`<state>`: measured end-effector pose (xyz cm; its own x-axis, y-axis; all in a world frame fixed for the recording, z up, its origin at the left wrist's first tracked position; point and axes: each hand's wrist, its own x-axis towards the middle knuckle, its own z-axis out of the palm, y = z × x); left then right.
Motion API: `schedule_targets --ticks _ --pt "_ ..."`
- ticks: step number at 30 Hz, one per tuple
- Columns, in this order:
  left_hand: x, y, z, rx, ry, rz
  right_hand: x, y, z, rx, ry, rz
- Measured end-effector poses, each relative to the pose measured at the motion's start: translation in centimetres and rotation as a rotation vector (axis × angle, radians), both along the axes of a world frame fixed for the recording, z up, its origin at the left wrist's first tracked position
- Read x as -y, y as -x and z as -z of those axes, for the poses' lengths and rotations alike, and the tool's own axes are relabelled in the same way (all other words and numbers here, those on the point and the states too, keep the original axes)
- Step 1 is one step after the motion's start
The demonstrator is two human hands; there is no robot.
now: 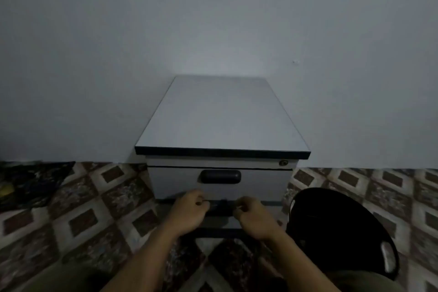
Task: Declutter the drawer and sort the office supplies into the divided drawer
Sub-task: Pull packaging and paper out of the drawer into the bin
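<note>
- Small drawer cabinet (221, 123) stands on the patterned floor (78, 211) against the wall; its upper drawer (260, 182) is closed.
- Left hand (189, 213): fingers curled, at the dark lower drawer front (221, 206).
- Right hand (254, 218): fingers curled, just beside it, same edge.
- Dim and blurred; cannot tell whether either hand actually grips.
- Black round tray (339, 227) on the floor, right of the cabinet.

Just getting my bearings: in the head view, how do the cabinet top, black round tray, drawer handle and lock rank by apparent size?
Largest: cabinet top and black round tray, similar; the tray sits nearer the camera, so not ranked apart.
Then: drawer handle.
Smallest: lock.
</note>
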<state>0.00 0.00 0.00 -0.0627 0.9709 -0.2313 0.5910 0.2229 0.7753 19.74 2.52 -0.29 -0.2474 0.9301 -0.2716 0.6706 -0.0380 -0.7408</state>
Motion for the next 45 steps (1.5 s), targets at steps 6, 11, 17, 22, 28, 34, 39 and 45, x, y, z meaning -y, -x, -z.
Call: schedule_targets --ticks 6,11,17,22,28,34,39,45 --pt "-2.1 -0.4 5.9 0.115 0.136 -0.095 -1.8 1.4 4.8 -0.122 0.129 0.130" --pt "-3.2 -0.6 7.7 0.183 0.078 -0.240 -2.9 2.2 6.8 -0.370 0.211 0.328" --pt "-3.3 -1.4 7.7 0.143 0.051 -0.288 -3.2 3.4 8.1 -0.553 0.288 0.475" --pt "-2.2 -2.0 6.9 0.092 0.030 -0.217 -2.4 3.5 7.7 -0.607 0.328 0.511" --pt "-0.2 -1.7 6.0 0.112 0.085 -0.168 -0.5 3.2 6.8 -0.593 0.367 0.506" --pt "3.1 -1.8 5.1 0.170 0.156 -0.133 2.8 2.5 5.8 -0.607 0.401 0.502" --pt "5.7 -1.7 5.0 0.117 0.184 -0.109 6.3 2.0 5.4 -0.568 0.407 0.492" --pt "7.0 -0.6 4.1 -0.018 0.203 -0.088 8.9 0.5 5.0 -0.286 0.371 0.350"
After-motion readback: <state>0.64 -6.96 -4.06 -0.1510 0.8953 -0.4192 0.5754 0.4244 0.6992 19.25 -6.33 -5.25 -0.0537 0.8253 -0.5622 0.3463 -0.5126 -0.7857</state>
